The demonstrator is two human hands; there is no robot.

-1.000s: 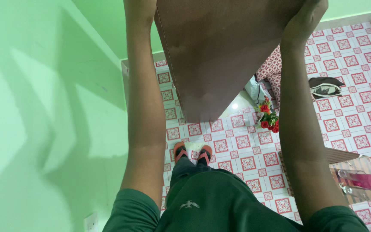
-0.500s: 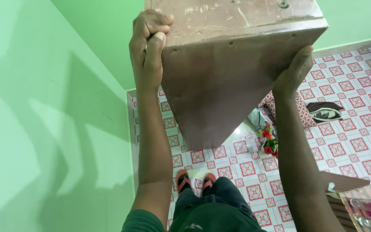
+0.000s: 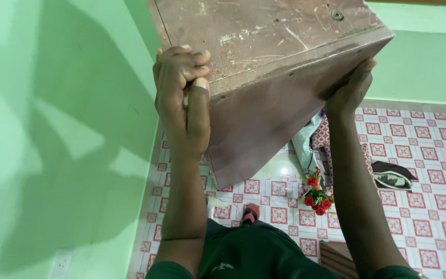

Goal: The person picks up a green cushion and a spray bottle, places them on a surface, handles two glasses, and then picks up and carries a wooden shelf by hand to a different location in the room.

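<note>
- Nearest the camera, the person's dark green shirt (image 3: 254,256) filled the bottom of the view, with both bare forearms rising from it toward the top of the frame
- The left hand (image 3: 181,98) was clamped on the near left corner of a worn brown wooden box (image 3: 269,67), fingers curled over the scratched upper face and the thumb pressed down along the side panel
- The right hand (image 3: 351,93) sat on the opposite, right-hand edge, palm spread under the lower rim; its fingertips were hidden behind the wood, so the exact hold could not be told
- The hands were well apart, one on each side, with the box held up between them, above and ahead of the person, clear of the floor
- The box's long axis ran from the hands down and away, its lower end tilted toward the floor; the left hand appeared the nearer to the camera
- Below the box lay the red-and-white patterned tile floor (image 3: 429,206), with a bunch of red flowers (image 3: 316,199) just right of the person's legs and one orange sandal (image 3: 250,213) showing
- Further right lay a dark bag (image 3: 393,175), and behind the box some crumpled cloth (image 3: 305,144)
- The green wall (image 3: 52,129) rose close along the left, and another green wall closed the far side
</note>
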